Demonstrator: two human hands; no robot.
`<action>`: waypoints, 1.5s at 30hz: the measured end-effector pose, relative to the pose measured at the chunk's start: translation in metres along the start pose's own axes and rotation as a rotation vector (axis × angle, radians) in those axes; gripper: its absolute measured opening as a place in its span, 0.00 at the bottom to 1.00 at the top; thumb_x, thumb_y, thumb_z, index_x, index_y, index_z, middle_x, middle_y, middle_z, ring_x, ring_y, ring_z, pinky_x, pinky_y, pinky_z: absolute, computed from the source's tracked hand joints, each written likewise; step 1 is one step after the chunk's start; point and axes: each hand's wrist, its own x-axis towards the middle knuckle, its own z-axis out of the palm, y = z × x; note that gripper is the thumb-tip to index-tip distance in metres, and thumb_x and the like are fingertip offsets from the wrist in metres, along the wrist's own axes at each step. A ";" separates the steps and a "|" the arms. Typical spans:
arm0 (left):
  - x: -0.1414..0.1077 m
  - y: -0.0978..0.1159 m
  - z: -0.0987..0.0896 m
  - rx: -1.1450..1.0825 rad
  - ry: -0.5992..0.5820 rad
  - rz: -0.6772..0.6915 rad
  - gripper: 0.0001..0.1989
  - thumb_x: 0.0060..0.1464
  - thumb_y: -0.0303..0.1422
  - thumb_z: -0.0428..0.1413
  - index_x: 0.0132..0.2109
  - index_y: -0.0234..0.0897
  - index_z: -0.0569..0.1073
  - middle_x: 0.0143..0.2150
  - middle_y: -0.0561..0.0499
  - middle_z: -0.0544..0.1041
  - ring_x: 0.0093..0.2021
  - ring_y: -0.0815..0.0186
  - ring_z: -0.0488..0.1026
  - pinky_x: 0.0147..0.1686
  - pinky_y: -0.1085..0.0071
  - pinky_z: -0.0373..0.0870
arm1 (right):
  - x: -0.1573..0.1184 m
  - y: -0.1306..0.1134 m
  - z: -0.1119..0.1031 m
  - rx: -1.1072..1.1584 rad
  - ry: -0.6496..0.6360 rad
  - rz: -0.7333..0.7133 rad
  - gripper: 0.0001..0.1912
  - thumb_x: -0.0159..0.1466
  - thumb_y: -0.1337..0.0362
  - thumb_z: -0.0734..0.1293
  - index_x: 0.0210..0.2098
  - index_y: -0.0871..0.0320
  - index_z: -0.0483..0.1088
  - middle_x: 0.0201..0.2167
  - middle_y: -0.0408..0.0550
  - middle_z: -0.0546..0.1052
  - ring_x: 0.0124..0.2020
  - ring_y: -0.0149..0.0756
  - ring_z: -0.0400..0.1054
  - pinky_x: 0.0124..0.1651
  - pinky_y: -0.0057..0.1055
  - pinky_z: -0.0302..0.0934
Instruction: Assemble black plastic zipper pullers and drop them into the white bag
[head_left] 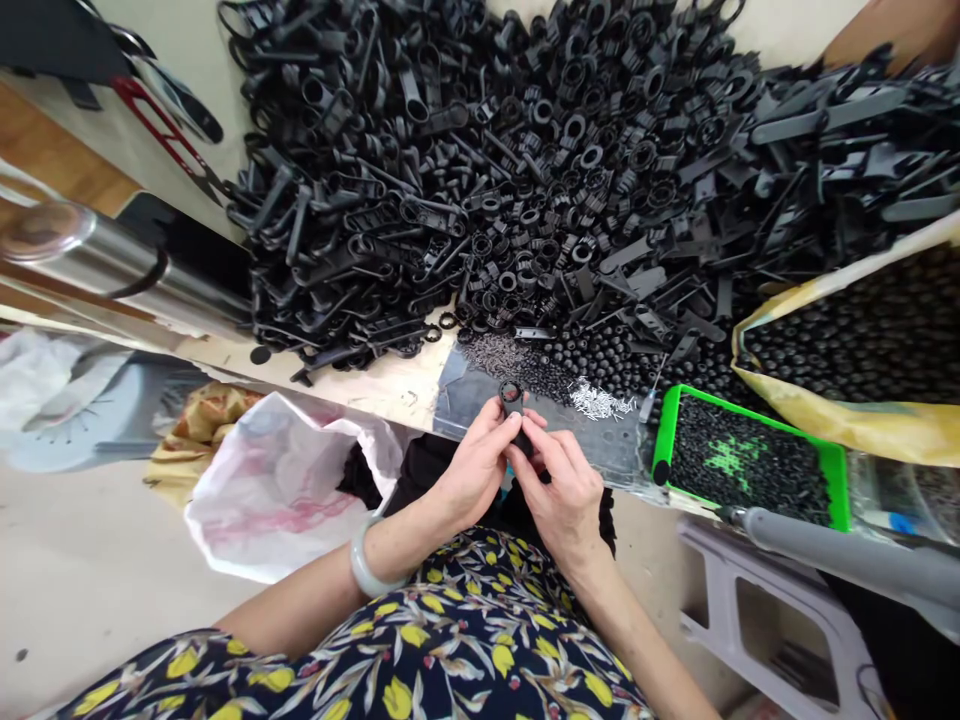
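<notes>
Between my two hands, just over the table's front edge, is a small black plastic part [511,397] with a round ring at its upper end. My left hand [480,462] has thumb and fingers closed on its left side. From the right, my right hand [559,480] pinches the same part lower down. The fingers hide most of its lower half. Past the hands lie small brownish-grey pieces [495,358] and a little heap of silvery pins [600,400].
A large heap of black plastic parts [420,180] covers the table. At right are a green tray [834,480] of small black and green pieces and a yellow-edged sack [795,395] of black balls. A steel flask [127,260] lies left; a white bag [262,490] hangs below.
</notes>
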 end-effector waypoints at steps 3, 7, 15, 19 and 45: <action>0.000 -0.001 0.002 0.001 0.002 -0.004 0.17 0.59 0.39 0.67 0.50 0.35 0.75 0.45 0.46 0.82 0.44 0.64 0.77 0.47 0.69 0.73 | -0.002 0.000 0.001 -0.054 0.033 -0.028 0.15 0.73 0.64 0.69 0.58 0.59 0.76 0.38 0.49 0.81 0.29 0.29 0.76 0.35 0.25 0.72; -0.002 0.000 0.005 -0.029 0.042 0.015 0.18 0.58 0.36 0.67 0.52 0.36 0.74 0.46 0.46 0.82 0.45 0.64 0.78 0.45 0.70 0.74 | -0.005 -0.001 0.001 -0.102 0.045 -0.052 0.16 0.72 0.64 0.70 0.58 0.59 0.76 0.33 0.46 0.80 0.28 0.28 0.75 0.31 0.24 0.68; -0.003 0.006 0.009 -0.013 0.006 -0.027 0.18 0.58 0.36 0.67 0.53 0.36 0.75 0.46 0.46 0.82 0.48 0.62 0.78 0.49 0.67 0.74 | -0.009 0.004 0.000 -0.052 0.096 -0.097 0.20 0.71 0.67 0.72 0.61 0.57 0.74 0.42 0.50 0.83 0.39 0.32 0.80 0.41 0.24 0.73; -0.003 0.005 0.008 -0.013 0.006 -0.024 0.17 0.58 0.36 0.67 0.52 0.37 0.77 0.47 0.46 0.82 0.49 0.61 0.78 0.50 0.66 0.74 | -0.010 0.005 0.000 -0.060 0.090 -0.091 0.19 0.71 0.67 0.71 0.61 0.58 0.74 0.41 0.49 0.82 0.38 0.31 0.79 0.40 0.24 0.73; -0.002 -0.009 0.017 0.008 0.115 0.034 0.19 0.58 0.42 0.67 0.49 0.35 0.77 0.40 0.47 0.82 0.36 0.67 0.78 0.37 0.72 0.75 | -0.010 -0.001 0.007 -0.033 0.078 0.017 0.14 0.73 0.64 0.68 0.56 0.59 0.76 0.34 0.48 0.81 0.27 0.30 0.74 0.31 0.26 0.70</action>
